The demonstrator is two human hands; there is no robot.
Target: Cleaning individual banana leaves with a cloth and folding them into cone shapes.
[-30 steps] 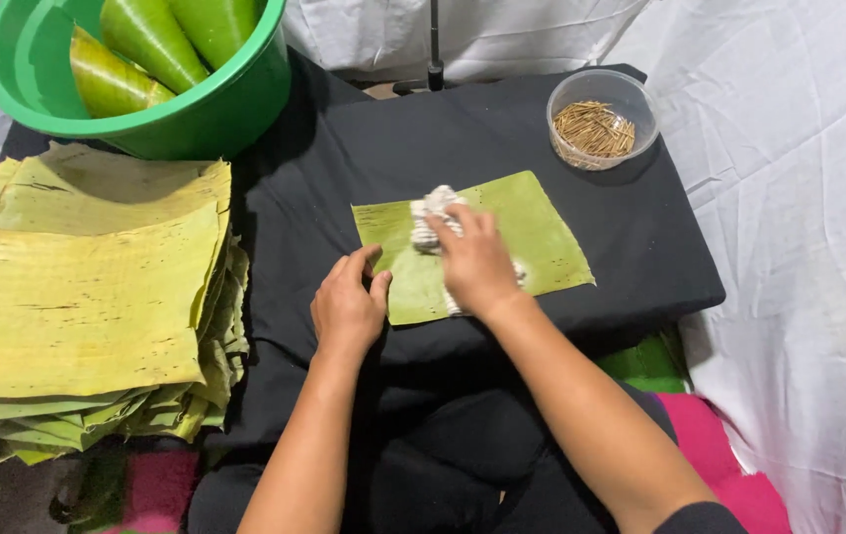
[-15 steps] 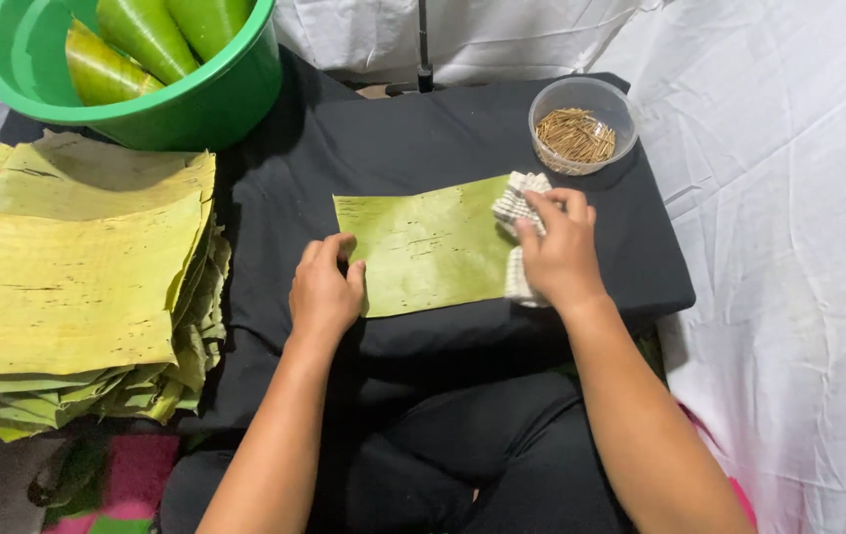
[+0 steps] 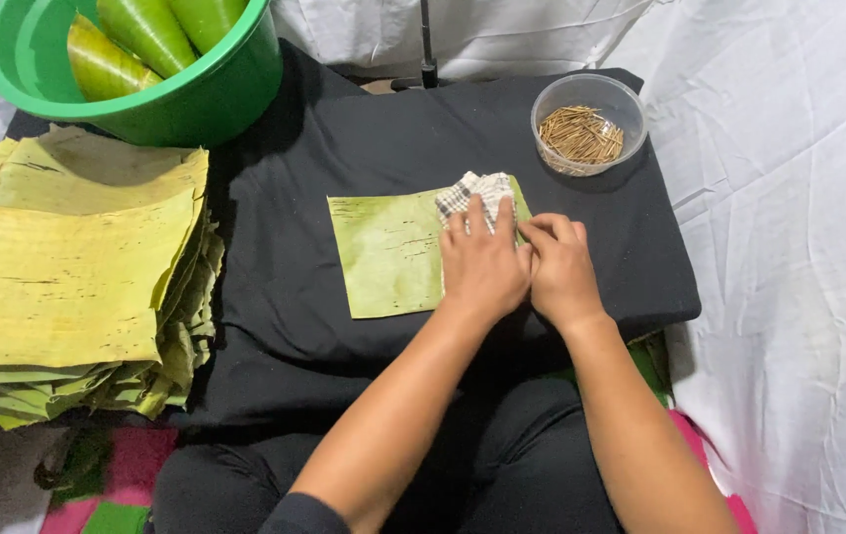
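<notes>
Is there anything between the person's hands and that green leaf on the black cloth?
Only the checked rag, under the left hand on the leaf. The right hand rests at the leaf's right edge with nothing visible between.

Banana leaf piece (image 3: 388, 252): rectangular, yellow-green, dark specks, lying flat on the black-draped tabletop (image 3: 344, 148). Right portion covered. Checked cloth (image 3: 472, 190): white-grey, bunched, resting on the leaf's upper right corner, partly covered by fingers.
</notes>
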